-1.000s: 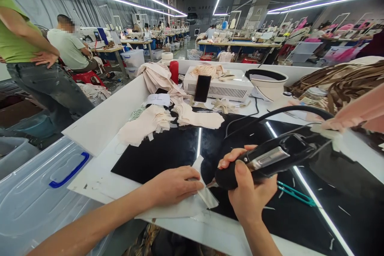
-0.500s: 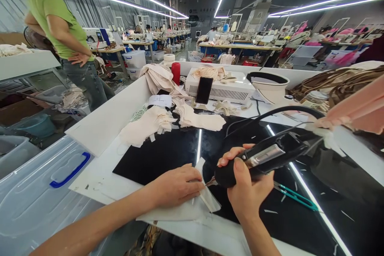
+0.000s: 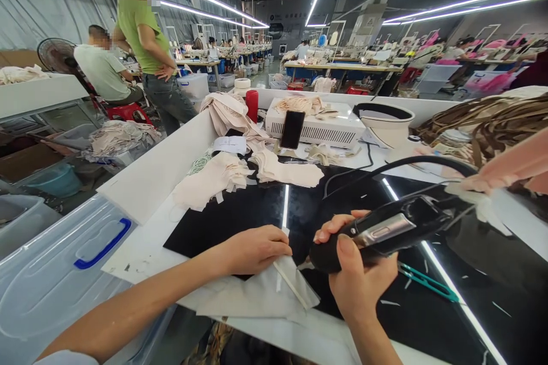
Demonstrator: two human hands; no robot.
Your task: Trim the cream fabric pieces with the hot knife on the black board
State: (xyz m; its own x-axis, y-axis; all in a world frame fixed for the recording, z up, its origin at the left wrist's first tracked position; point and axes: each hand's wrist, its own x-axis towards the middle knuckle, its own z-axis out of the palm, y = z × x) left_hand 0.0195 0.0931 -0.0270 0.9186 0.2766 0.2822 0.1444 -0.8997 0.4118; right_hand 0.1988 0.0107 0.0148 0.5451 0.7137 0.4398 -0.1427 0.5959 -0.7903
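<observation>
My right hand (image 3: 359, 274) is wrapped round a black handheld power tool (image 3: 385, 231), its tip pointing left near the fabric. A cable runs from the tool's far end. My left hand (image 3: 259, 248) pinches the upper end of a pale fabric strip (image 3: 295, 282), which slants down to the right. Under that strip, thin whitish fabric (image 3: 244, 296) lies over the front edge of the black board (image 3: 205, 228). Teal thread snips (image 3: 428, 282) rest on the board, right of my right hand.
Stacks of cream fabric pieces (image 3: 214, 179) lie at the board's back left. A phone (image 3: 293, 129) leans on a white vented box (image 3: 329, 131). A clear lidded bin (image 3: 55, 274) stands at left. A person in green (image 3: 145, 34) stands beyond it.
My left hand has lifted slightly, raising the strip's upper end and drawing it from the tool's tip. The person in green has shifted right, revealing a seated person.
</observation>
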